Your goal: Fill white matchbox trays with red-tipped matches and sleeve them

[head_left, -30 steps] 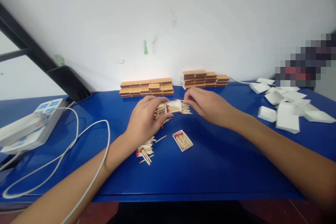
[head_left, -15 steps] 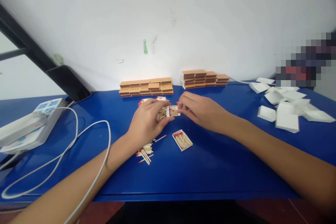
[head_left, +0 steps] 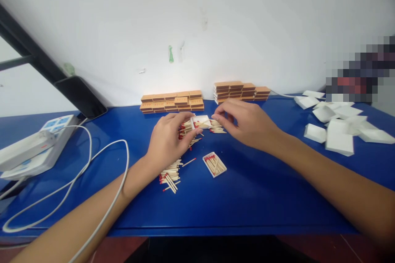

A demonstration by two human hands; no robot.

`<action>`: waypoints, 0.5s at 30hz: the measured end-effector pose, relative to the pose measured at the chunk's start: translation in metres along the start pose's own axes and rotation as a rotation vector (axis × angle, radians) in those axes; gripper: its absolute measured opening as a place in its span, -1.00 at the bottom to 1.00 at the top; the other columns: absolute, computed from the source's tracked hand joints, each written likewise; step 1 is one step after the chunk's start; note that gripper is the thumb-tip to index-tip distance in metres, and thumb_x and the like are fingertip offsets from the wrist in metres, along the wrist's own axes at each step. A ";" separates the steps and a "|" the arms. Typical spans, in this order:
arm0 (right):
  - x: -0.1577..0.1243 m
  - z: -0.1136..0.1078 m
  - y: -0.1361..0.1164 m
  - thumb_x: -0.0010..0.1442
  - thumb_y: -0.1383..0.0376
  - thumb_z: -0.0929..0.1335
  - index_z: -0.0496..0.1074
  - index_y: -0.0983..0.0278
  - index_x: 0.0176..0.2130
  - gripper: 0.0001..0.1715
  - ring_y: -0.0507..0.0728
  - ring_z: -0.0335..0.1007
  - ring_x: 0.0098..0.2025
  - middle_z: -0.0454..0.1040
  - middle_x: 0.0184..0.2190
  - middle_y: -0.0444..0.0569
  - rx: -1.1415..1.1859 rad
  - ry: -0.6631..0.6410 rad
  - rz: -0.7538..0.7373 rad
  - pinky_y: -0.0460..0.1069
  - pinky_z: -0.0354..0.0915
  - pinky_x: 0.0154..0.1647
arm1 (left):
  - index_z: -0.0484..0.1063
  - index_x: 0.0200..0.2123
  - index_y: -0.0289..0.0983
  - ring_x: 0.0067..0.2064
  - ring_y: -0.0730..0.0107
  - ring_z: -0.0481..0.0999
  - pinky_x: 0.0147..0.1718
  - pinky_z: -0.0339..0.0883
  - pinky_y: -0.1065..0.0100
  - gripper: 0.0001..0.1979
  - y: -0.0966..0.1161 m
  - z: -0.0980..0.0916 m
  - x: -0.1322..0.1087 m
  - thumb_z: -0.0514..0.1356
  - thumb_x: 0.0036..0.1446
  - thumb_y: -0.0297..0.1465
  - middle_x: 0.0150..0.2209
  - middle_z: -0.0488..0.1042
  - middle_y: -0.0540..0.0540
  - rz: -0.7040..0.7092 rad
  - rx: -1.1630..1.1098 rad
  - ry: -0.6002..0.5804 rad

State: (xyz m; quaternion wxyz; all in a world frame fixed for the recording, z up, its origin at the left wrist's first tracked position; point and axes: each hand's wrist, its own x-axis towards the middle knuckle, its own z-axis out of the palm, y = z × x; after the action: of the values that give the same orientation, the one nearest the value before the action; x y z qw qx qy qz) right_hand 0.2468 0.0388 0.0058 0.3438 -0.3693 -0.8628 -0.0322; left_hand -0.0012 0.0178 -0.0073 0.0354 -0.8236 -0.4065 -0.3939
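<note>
Between thumb and fingers, my left hand (head_left: 171,137) holds a small white matchbox tray (head_left: 202,122) with a few matches in it. My right hand (head_left: 243,121) is just to the right of that tray, thumb and index fingertips close together; whether a match is between them is too small to tell. Loose red-tipped matches (head_left: 171,172) lie under and in front of my left hand, and more matches (head_left: 217,127) lie beneath the right fingertips. A second white tray (head_left: 215,164), holding many matches, rests on the blue table nearer to me.
Orange matchboxes stand stacked along the wall in a left stack (head_left: 171,102) and a right stack (head_left: 237,92). White trays (head_left: 339,139) are heaped at the right. At the left are a power strip (head_left: 58,139), a black phone (head_left: 80,96) and a white cable (head_left: 127,160) looping over my left forearm.
My right hand has drawn back slightly from the held tray. The tray has shifted a little left and up with my left hand, and its inside shows more.
</note>
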 end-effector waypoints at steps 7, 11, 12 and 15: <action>0.000 0.004 0.003 0.41 0.14 0.37 0.48 0.26 -0.19 -0.77 0.06 0.37 -0.39 0.52 -0.31 -0.08 0.115 -0.069 0.089 -0.01 0.22 -0.30 | 0.51 0.05 -0.25 -0.07 0.12 0.64 -0.07 0.50 0.14 -0.64 0.002 0.001 -0.001 0.39 0.28 -0.21 -0.08 0.66 -0.13 0.034 -0.026 -0.045; -0.001 0.004 -0.001 0.38 0.13 0.39 0.46 0.26 -0.15 -0.77 0.06 0.37 -0.40 0.55 -0.28 -0.07 0.109 -0.114 0.100 0.00 0.21 -0.31 | 0.49 0.07 -0.25 -0.03 0.07 0.63 -0.05 0.49 0.09 -0.64 0.003 0.000 -0.002 0.37 0.30 -0.22 -0.05 0.65 -0.16 0.053 -0.031 -0.058; -0.001 0.004 -0.001 0.37 0.14 0.40 0.46 0.25 -0.15 -0.78 0.07 0.37 -0.39 0.55 -0.28 -0.07 0.110 -0.125 0.101 0.00 0.21 -0.30 | 0.49 0.08 -0.26 -0.03 0.07 0.62 -0.04 0.48 0.08 -0.64 0.003 0.000 -0.002 0.36 0.31 -0.23 -0.04 0.65 -0.17 0.057 -0.030 -0.063; -0.001 0.005 0.000 0.37 0.14 0.40 0.47 0.24 -0.15 -0.79 0.07 0.38 -0.38 0.56 -0.29 -0.09 0.116 -0.138 0.123 -0.01 0.22 -0.30 | 0.48 0.07 -0.26 -0.01 0.07 0.62 -0.02 0.47 0.08 -0.66 0.003 -0.001 -0.003 0.36 0.31 -0.24 -0.03 0.64 -0.17 0.080 -0.037 -0.077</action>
State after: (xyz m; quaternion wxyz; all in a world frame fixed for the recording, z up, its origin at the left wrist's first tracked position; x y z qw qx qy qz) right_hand 0.2443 0.0397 0.0015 0.3057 -0.4025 -0.8604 0.0644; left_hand -0.0004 0.0132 -0.0080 0.0203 -0.8542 -0.3671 -0.3677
